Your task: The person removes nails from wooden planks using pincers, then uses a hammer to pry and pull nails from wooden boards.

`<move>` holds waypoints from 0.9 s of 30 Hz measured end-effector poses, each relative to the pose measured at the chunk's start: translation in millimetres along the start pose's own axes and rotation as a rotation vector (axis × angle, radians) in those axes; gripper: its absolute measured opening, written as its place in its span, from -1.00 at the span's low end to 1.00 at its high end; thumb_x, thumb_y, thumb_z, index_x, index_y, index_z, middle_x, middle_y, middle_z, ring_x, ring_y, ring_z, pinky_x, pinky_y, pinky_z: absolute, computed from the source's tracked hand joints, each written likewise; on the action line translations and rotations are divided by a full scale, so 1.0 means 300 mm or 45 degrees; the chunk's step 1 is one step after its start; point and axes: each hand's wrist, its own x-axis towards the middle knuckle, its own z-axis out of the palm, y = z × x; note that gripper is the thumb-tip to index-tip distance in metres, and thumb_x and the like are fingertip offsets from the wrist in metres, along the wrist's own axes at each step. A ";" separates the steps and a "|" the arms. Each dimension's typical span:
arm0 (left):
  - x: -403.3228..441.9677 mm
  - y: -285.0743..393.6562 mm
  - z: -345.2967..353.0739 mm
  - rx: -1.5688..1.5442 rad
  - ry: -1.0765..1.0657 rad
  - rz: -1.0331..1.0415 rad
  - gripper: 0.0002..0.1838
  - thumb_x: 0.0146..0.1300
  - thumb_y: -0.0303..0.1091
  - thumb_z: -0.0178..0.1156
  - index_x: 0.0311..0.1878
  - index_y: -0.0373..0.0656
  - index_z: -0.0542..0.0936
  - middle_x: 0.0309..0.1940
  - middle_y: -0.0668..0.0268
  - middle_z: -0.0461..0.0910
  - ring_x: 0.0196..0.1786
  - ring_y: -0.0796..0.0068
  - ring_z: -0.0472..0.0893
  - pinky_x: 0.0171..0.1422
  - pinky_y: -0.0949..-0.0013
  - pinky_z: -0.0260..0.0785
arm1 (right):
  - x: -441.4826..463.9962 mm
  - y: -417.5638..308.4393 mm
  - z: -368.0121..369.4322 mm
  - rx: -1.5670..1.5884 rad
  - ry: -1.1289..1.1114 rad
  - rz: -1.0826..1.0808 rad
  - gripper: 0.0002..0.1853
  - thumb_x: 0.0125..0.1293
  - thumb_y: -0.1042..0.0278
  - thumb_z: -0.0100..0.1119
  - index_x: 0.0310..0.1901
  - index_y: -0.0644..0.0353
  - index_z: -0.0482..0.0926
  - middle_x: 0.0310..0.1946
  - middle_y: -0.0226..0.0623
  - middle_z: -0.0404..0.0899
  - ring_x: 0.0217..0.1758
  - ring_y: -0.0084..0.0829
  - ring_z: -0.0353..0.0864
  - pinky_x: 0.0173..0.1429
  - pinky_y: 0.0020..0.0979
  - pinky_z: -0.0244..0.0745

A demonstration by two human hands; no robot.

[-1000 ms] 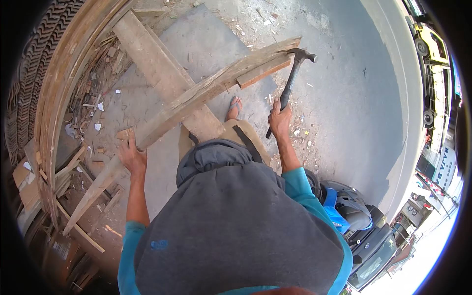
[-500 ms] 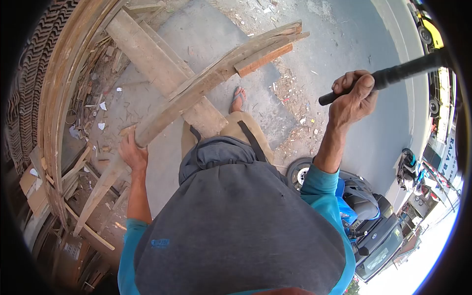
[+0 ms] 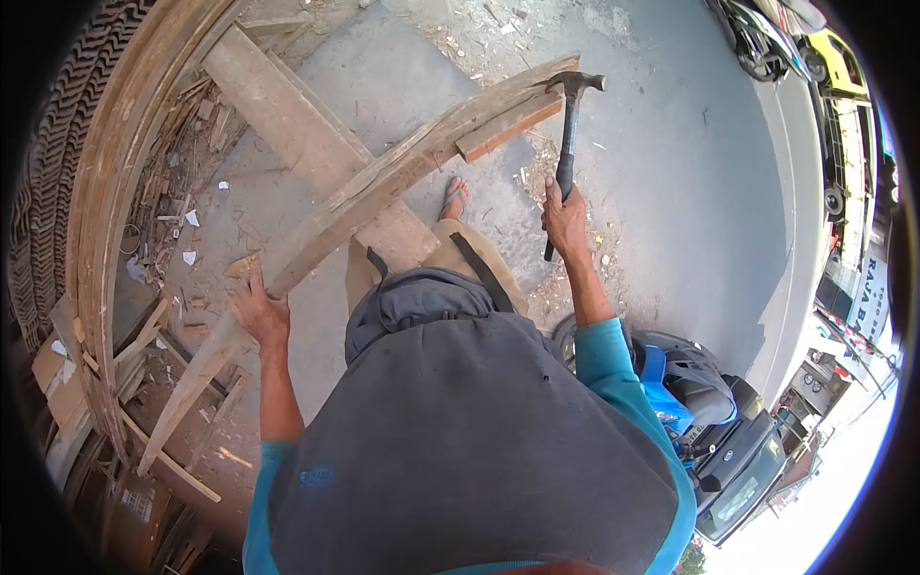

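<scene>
My right hand (image 3: 566, 222) is closed round the dark handle of a claw hammer (image 3: 568, 134). The hammer's head is at the far right end of a long curved wooden beam (image 3: 388, 177), beside a short reddish-brown wood block (image 3: 510, 129) along the beam's near edge. My left hand (image 3: 261, 311) grips the beam at its lower left part, fingers at its edge. Beneath the beam, a wide plank (image 3: 287, 120) crosses diagonally, its near end between my legs.
Curved boards (image 3: 105, 211) and stacked roof tiles (image 3: 38, 192) stand at the left, with scrap wood below them. A foot in a sandal (image 3: 455, 198) is beyond the beam. A blue motorcycle (image 3: 666, 388) and a dark car (image 3: 738, 479) are at the lower right.
My right hand rose with the hammer toward the upper right, then came back down, putting the hammer head at the beam's end. My left hand has stayed on the beam.
</scene>
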 end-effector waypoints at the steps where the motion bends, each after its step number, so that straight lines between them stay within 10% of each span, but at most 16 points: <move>1: 0.001 -0.002 -0.011 0.006 0.009 -0.003 -0.08 -0.10 -0.38 0.62 0.44 0.11 0.49 0.10 0.15 0.53 0.23 0.05 0.51 0.35 -0.06 0.27 | -0.011 -0.010 -0.003 0.011 -0.024 0.045 -0.46 0.55 -0.17 0.15 -0.21 0.28 0.47 -0.58 -0.32 0.46 -0.57 -0.47 0.48 -0.47 -0.31 0.42; 13: 0.202 -0.031 -0.012 0.083 0.183 -0.126 -0.05 -0.13 -0.42 0.64 0.45 0.07 0.48 0.11 0.17 0.53 0.25 0.07 0.52 0.34 -0.03 0.24 | 0.126 -0.432 0.002 0.286 -0.189 -0.089 -0.55 0.55 -0.07 0.20 -0.27 0.21 0.48 -0.58 -0.45 0.46 -0.62 -0.60 0.46 -0.53 -0.46 0.38; 22: 0.218 -0.038 0.020 0.094 0.247 -0.046 -0.02 -0.16 -0.36 0.68 0.44 0.09 0.48 0.16 0.16 0.54 0.31 0.10 0.51 0.38 -0.04 0.23 | 0.166 -0.912 -0.376 0.879 0.579 -1.509 -0.59 0.57 -0.01 0.21 -0.21 0.21 0.44 -0.55 -0.41 0.42 -0.54 -0.52 0.50 -0.43 -0.37 0.54; 25: 0.205 -0.039 0.013 0.103 0.208 -0.093 -0.02 -0.17 -0.36 0.67 0.44 0.09 0.48 0.16 0.16 0.55 0.31 0.09 0.50 0.38 -0.03 0.23 | 0.232 -0.720 -0.183 1.150 0.517 -1.235 -0.68 0.61 0.10 0.15 -0.24 0.16 0.41 -0.56 -0.43 0.39 -0.57 -0.53 0.45 -0.46 -0.39 0.52; 27: 0.216 -0.027 0.001 0.100 0.155 -0.097 -0.03 -0.15 -0.36 0.66 0.45 0.09 0.48 0.18 0.16 0.54 0.31 0.09 0.50 0.39 -0.04 0.21 | 0.240 -0.368 0.052 0.593 0.369 -0.847 -0.68 0.59 0.09 0.13 -0.22 0.19 0.43 -0.56 -0.37 0.44 -0.58 -0.52 0.47 -0.48 -0.36 0.47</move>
